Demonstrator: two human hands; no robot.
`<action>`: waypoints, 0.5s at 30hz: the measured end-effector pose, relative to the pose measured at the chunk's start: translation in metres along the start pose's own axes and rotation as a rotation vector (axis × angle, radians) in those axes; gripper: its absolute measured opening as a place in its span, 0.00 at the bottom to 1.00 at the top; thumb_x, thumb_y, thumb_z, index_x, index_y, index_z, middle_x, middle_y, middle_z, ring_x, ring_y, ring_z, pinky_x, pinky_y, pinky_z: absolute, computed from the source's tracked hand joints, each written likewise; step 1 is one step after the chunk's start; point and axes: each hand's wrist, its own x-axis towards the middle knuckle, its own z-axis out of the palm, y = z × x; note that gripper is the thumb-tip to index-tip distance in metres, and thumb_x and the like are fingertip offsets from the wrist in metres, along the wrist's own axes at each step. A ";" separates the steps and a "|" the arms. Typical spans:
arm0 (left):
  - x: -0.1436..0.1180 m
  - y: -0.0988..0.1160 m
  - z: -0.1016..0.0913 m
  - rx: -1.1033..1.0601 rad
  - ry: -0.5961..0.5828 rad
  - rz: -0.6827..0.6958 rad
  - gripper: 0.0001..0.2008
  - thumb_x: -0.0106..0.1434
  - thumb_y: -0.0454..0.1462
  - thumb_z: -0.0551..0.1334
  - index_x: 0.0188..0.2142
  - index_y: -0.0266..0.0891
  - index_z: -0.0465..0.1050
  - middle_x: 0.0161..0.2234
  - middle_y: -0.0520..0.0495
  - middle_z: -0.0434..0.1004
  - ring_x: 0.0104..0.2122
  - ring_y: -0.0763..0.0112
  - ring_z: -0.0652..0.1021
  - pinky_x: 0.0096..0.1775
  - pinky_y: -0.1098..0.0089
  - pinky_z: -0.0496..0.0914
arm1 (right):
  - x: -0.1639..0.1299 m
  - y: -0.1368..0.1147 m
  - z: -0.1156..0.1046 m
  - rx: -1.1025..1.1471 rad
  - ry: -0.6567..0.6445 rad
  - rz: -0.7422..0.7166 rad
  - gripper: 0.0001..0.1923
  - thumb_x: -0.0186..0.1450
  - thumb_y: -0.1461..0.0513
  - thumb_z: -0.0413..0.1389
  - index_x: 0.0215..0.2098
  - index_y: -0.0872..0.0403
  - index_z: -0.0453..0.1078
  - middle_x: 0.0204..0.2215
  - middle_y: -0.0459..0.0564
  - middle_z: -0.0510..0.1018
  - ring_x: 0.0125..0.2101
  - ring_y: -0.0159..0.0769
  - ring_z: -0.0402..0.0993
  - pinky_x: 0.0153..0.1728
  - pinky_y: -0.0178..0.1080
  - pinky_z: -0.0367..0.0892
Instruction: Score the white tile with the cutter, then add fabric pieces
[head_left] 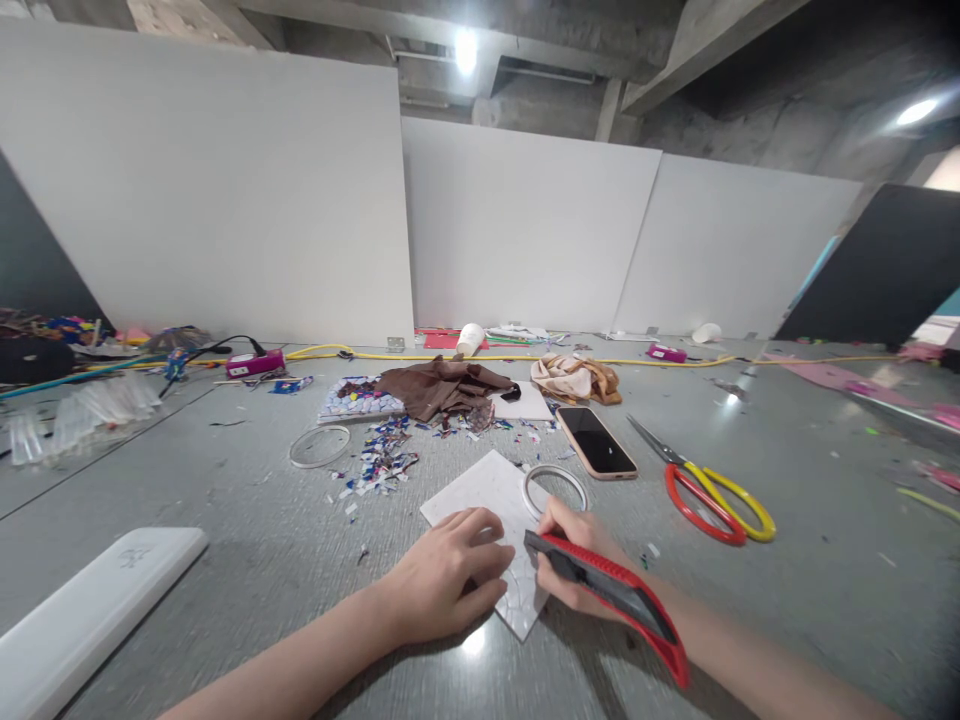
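A white square board (pixel 480 490) lies cornerwise on the grey table in front of me, with faint rounded outlines near its closest corner. My left hand (pixel 454 575) rests on its left side, fingers bent and apart, thumb stretched along the near edge. At the right edge, my right hand (pixel 577 560) grips a red and black utility knife (pixel 615 590), its handle slanting back over the hand. Whether the blade is out is hard to see. A roll of tape (pixel 555 492), narrow and white, lies on the board's far right corner, just beyond my right fingers.
Right of the board lie a smartphone (pixel 596 440) and red-yellow scissors (pixel 712 495). Behind it are colourful scraps (pixel 382 455), brown cloth (pixel 450 388), a patterned cloth (pixel 574 378) and a clear ring (pixel 319 447). A long white case (pixel 105 610) sits at left.
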 end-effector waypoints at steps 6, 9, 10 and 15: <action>0.001 -0.001 0.000 -0.003 0.017 0.007 0.08 0.61 0.35 0.56 0.40 0.41 0.70 0.42 0.43 0.65 0.40 0.64 0.70 0.43 0.64 0.66 | 0.001 -0.001 -0.001 -0.038 -0.008 0.016 0.12 0.48 0.69 0.49 0.27 0.51 0.51 0.17 0.39 0.63 0.17 0.29 0.63 0.19 0.30 0.56; 0.000 -0.001 0.000 -0.005 0.018 0.007 0.08 0.61 0.35 0.56 0.40 0.41 0.70 0.42 0.44 0.65 0.40 0.64 0.70 0.44 0.64 0.66 | -0.002 0.001 -0.001 -0.014 -0.016 0.033 0.12 0.48 0.69 0.50 0.27 0.51 0.53 0.18 0.39 0.64 0.18 0.29 0.63 0.20 0.30 0.57; 0.000 -0.001 0.001 -0.007 0.018 0.006 0.08 0.61 0.35 0.56 0.40 0.40 0.70 0.42 0.44 0.65 0.40 0.64 0.70 0.44 0.64 0.66 | -0.003 0.002 -0.001 -0.001 -0.014 0.033 0.11 0.49 0.69 0.50 0.27 0.51 0.53 0.18 0.39 0.65 0.18 0.29 0.63 0.20 0.30 0.57; -0.001 -0.001 0.001 -0.013 0.023 0.016 0.08 0.61 0.35 0.56 0.40 0.40 0.69 0.42 0.43 0.65 0.41 0.64 0.70 0.44 0.64 0.65 | -0.007 0.009 0.001 0.056 0.210 0.064 0.07 0.55 0.62 0.52 0.28 0.51 0.56 0.21 0.41 0.67 0.21 0.31 0.66 0.23 0.33 0.60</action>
